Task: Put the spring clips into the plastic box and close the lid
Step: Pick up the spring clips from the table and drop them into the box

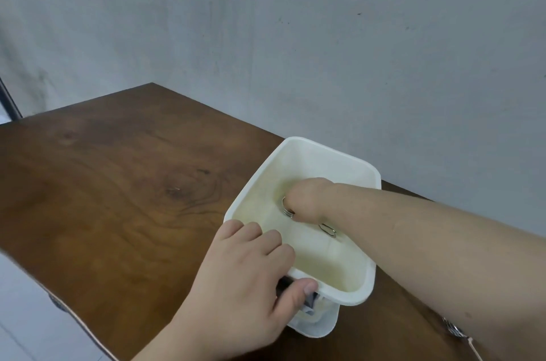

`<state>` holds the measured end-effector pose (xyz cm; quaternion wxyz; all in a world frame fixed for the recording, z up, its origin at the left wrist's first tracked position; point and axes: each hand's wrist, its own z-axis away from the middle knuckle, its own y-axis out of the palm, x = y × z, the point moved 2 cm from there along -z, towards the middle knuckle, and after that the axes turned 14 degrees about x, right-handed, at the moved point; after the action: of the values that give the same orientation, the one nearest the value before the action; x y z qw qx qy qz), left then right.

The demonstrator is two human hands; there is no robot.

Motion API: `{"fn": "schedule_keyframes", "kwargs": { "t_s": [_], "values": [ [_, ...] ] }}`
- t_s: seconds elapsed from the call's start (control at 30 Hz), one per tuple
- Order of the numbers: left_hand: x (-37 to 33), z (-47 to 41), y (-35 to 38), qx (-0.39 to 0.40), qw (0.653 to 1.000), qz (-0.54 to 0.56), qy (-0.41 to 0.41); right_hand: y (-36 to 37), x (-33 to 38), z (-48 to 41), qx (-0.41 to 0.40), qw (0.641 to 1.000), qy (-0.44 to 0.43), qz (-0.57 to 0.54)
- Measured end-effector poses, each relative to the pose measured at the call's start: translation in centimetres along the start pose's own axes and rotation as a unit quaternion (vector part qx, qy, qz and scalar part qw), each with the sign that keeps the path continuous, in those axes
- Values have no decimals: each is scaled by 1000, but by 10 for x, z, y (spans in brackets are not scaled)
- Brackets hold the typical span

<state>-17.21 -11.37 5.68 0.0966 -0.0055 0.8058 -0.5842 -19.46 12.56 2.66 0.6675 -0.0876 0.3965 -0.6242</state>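
A cream plastic box (366, 171) stands open on the wooden table, towards its right side. My right hand (307, 198) reaches down inside the box, fingers closed around metal spring clips (288, 210) near the bottom. Another clip (328, 230) lies on the box floor beside my wrist. My left hand (245, 278) grips the box's near left rim, thumb under the edge. A pale translucent lid (322, 325) lies under the box's near end. More metal clips (453, 331) show on the table below my right forearm.
The brown wooden table (118, 198) stretches to the left of the box, with its front edge at lower left. A grey wall (295, 35) rises right behind the table. Something dark (285, 283) sits under the box rim by my left thumb.
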Motion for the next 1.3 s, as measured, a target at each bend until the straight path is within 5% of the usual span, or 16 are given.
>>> {"fn": "schedule_keyframes", "kwargs": {
  "t_s": [0.23, 0.43, 0.73, 1.03, 1.3],
  "values": [
    [-3, 0, -2, 0, 1000, 4, -6, -1, 0, -1, 10, 1000, 7, -17],
    [-4, -2, -11, 27, 999, 9, -16, -18, -15, 41, -113, 980, 10, -162],
    [-23, -15, -29, 68, 996, 51, -21, 35, -64, 168, -350, 805, 48, -477],
    [-144, -61, -16, 63, 975, 74, 200, 182, -74, 241, -301, 749, 173, -565],
    [-199, -75, 51, 197, 950, 53, 234, 275, -42, 250, -190, 790, 227, -537]
  ]
}}
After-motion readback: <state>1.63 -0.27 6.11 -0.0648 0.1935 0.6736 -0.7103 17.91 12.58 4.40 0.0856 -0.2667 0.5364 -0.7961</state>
